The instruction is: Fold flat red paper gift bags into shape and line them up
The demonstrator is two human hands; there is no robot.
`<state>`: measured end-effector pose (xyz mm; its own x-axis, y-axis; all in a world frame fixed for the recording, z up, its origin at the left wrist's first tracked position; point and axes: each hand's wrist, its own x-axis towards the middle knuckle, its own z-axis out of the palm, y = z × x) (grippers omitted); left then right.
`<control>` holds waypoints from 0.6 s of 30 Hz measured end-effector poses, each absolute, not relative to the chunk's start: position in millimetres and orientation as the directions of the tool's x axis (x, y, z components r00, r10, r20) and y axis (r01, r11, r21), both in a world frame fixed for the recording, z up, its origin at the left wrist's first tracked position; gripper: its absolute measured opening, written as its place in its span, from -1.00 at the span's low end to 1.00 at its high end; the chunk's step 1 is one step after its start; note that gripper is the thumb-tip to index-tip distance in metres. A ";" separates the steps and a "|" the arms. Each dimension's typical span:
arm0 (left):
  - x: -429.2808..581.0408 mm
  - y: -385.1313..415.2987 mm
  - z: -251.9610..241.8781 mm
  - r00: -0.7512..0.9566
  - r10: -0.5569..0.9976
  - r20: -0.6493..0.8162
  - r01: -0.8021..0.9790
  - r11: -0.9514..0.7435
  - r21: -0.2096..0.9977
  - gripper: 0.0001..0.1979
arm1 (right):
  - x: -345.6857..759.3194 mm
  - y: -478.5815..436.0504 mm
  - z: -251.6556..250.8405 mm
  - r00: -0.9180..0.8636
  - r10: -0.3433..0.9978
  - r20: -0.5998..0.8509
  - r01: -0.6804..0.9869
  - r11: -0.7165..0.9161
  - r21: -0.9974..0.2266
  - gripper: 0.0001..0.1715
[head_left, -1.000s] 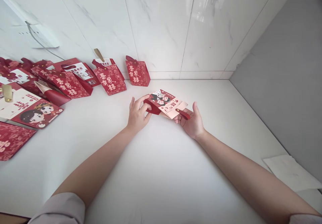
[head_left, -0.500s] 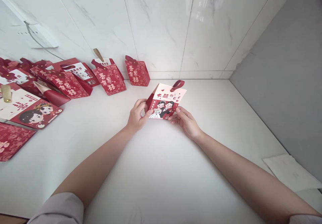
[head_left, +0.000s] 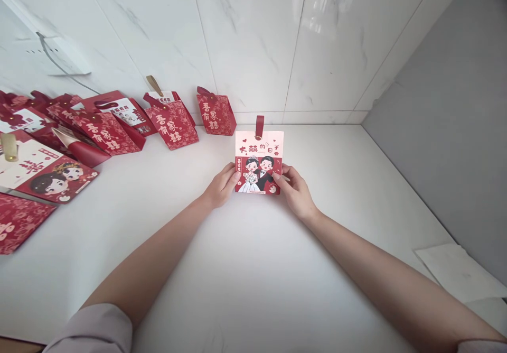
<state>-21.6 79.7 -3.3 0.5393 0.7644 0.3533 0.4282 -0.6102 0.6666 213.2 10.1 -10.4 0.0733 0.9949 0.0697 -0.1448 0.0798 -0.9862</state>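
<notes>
Between my hands stands a wedding favor box (head_left: pixel 259 157), pink above and red below, with a cartoon couple on its front and a dark red strap (head_left: pixel 259 127) upright on top. My left hand (head_left: pixel 222 185) grips its left edge, thumb at the front corner. At the right edge, my right hand (head_left: pixel 296 190) holds on with the thumb on the printed front and the fingers partly hidden behind. The front panel faces me squarely.
Several more red favor boxes (head_left: pixel 106 133) crowd the left side of the white table (head_left: pixel 253 279). One red box (head_left: pixel 216 114) stands alone by the marble-look wall (head_left: pixel 249 41). White paper (head_left: pixel 459 271) lies at the right, beside a grey panel (head_left: pixel 447 131).
The box has turned from an angled view to face me, its strap now centred and upright. My right hand has a firmer hold on the right edge; my left hand has shifted slightly lower.
</notes>
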 end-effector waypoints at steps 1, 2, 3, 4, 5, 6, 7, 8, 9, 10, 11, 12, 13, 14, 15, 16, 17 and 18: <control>-21.5 79.9 -3.0 0.535 0.769 0.350 0.418 -0.600 0.682 -0.54 | 213.4 10.1 -9.9 0.045 0.997 0.062 -0.140 0.068 -0.988 -0.61; -21.4 80.2 -2.7 0.530 0.775 0.343 0.405 -0.587 0.701 -0.53 | 213.5 10.3 -9.8 0.023 0.998 0.058 -0.126 0.060 -0.990 -0.60; -21.3 80.6 -2.5 0.525 0.782 0.335 0.393 -0.572 0.720 -0.52 | 213.7 10.5 -10.0 0.009 0.998 0.055 -0.105 0.055 -0.993 -0.58; -21.3 81.0 -2.4 0.519 0.790 0.326 0.382 -0.556 0.738 -0.51 | 213.8 10.7 -10.3 0.001 0.999 0.053 -0.085 0.053 -0.995 -0.58; -21.3 81.3 -2.4 0.514 0.796 0.318 0.374 -0.542 0.753 -0.51 | 213.9 10.9 -10.9 -0.004 0.999 0.054 -0.070 0.054 -0.996 -0.57; -21.4 81.6 -2.5 0.510 0.802 0.311 0.368 -0.530 0.764 -0.51 | 213.9 11.0 -11.5 -0.009 0.998 0.057 -0.061 0.056 -0.997 -0.57; -21.4 81.9 -2.6 0.506 0.806 0.307 0.364 -0.522 0.771 -0.51 | 213.9 11.1 -12.0 -0.014 0.998 0.061 -0.055 0.060 -0.997 -0.57; -21.5 82.0 -2.7 0.503 0.809 0.304 0.362 -0.517 0.776 -0.51 | 213.9 11.0 -12.5 -0.017 0.998 0.066 -0.052 0.065 -0.997 -0.58; -21.5 82.0 -2.8 0.502 0.811 0.302 0.362 -0.514 0.778 -0.51 | 213.8 11.0 -12.8 -0.019 0.997 0.070 -0.050 0.069 -0.996 -0.58; -21.5 82.0 -2.8 0.501 0.812 0.300 0.364 -0.512 0.778 -0.51 | 213.8 10.8 -13.0 -0.019 0.997 0.075 -0.049 0.074 -0.996 -0.58; -21.5 81.9 -2.7 0.500 0.813 0.297 0.366 -0.509 0.779 -0.52 | 213.9 10.6 -13.2 -0.019 0.997 0.077 -0.047 0.076 -0.996 -0.58; -21.5 81.8 -2.5 0.499 0.816 0.292 0.369 -0.505 0.781 -0.52 | 213.9 10.4 -13.3 -0.021 0.997 0.077 -0.045 0.076 -0.996 -0.59; -21.4 81.7 -2.2 0.498 0.819 0.286 0.372 -0.499 0.783 -0.52 | 213.9 10.2 -13.4 -0.023 0.997 0.076 -0.042 0.075 -0.996 -0.59; -21.3 81.6 -2.0 0.496 0.822 0.280 0.375 -0.494 0.784 -0.52 | 213.9 10.1 -13.6 -0.025 0.997 0.076 -0.041 0.075 -0.996 -0.59; -21.1 81.5 -1.8 0.495 0.824 0.277 0.376 -0.491 0.786 -0.52 | 213.9 10.1 -13.8 -0.029 0.997 0.076 -0.039 0.075 -0.996 -0.59; -20.9 81.5 -1.7 0.494 0.824 0.277 0.375 -0.490 0.787 -0.52 | 213.9 10.3 -14.1 -0.031 0.997 0.077 -0.034 0.076 -0.997 -0.59; -20.7 81.6 -1.6 0.494 0.824 0.278 0.374 -0.490 0.788 -0.52 | 214.0 10.6 -14.3 -0.030 0.996 0.079 -0.023 0.078 -0.997 -0.59; -20.6 81.6 -1.7 0.495 0.823 0.279 0.373 -0.491 0.787 -0.52 | 214.0 10.9 -14.3 -0.026 0.996 0.083 -0.002 0.083 -0.997 -0.59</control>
